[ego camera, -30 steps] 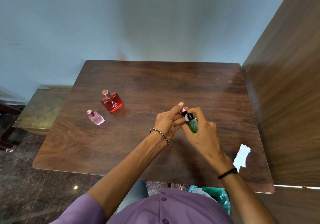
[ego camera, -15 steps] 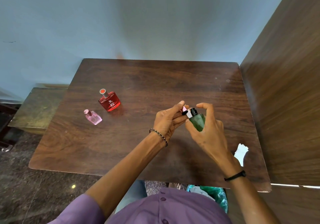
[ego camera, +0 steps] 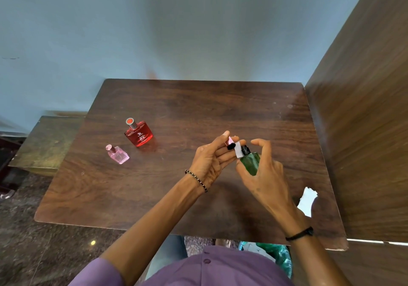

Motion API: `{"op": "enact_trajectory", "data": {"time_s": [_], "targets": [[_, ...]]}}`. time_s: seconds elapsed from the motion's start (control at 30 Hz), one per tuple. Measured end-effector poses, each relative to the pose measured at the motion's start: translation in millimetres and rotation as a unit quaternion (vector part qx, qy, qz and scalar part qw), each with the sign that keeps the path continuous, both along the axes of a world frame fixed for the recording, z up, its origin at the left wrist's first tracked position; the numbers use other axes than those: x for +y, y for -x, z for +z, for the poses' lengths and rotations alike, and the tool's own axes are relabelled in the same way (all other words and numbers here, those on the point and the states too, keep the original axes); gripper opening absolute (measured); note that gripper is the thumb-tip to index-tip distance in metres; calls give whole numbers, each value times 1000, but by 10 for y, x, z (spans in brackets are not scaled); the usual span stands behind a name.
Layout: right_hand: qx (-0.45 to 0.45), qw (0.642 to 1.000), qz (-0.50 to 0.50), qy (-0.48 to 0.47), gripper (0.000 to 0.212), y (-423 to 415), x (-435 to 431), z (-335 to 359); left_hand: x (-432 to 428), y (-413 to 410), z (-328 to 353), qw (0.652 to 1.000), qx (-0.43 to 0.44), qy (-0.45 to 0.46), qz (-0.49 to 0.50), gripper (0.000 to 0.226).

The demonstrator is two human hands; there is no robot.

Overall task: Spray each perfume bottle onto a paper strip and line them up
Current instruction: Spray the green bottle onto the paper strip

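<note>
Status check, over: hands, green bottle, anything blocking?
Left hand pinches paper strip beside sprayer. Right hand grips green bottle, forefinger raised above sprayer. Red bottle, pink bottle stand apart, left. Nothing between strip and sprayer.

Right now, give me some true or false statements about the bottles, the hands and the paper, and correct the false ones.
1. The right hand holds the green bottle. True.
2. The red bottle lies on its side. False: it stands upright on the table.
3. The left hand is empty. False: it holds a paper strip by the green bottle's nozzle.
4. The pink bottle stands left of the red bottle. True.
5. A paper scrap lies near the table's right edge. True.
</note>
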State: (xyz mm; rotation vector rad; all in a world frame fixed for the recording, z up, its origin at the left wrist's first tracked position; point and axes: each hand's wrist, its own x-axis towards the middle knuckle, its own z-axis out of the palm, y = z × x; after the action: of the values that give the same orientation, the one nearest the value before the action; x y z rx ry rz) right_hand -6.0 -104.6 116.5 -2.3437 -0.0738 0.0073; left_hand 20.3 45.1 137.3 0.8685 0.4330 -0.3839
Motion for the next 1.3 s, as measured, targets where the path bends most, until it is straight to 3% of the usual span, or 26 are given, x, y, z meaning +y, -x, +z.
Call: {"op": "enact_trajectory", "data": {"time_s": [0.17, 0.5, 0.87, 0.93, 1.1, 1.3], "targets": [[-23, 999, -21, -20, 54, 30, -33, 67, -20, -7, 9, 1000, -2, 14, 1, 33], [-43, 999, 3, -32, 48, 68, -17, 151, -62, 18, 13, 999, -15, -40, 0, 36], [-100, 993, 60, -28, 44, 51, 54, -15, -50, 38, 26, 1000, 22, 1, 15, 32], [-103, 992, 60, -42, 42, 45, 53, -23, -54, 32, 24, 1000, 26, -5, 12, 38], [-76, 991, 55, -91, 35, 38, 39, 0, -61, 19, 41, 999, 15, -28, -25, 26], [-97, 992, 25, -71, 29, -5, 34, -2, -105, -24, 56, 998, 25, -44, -31, 28]]}}
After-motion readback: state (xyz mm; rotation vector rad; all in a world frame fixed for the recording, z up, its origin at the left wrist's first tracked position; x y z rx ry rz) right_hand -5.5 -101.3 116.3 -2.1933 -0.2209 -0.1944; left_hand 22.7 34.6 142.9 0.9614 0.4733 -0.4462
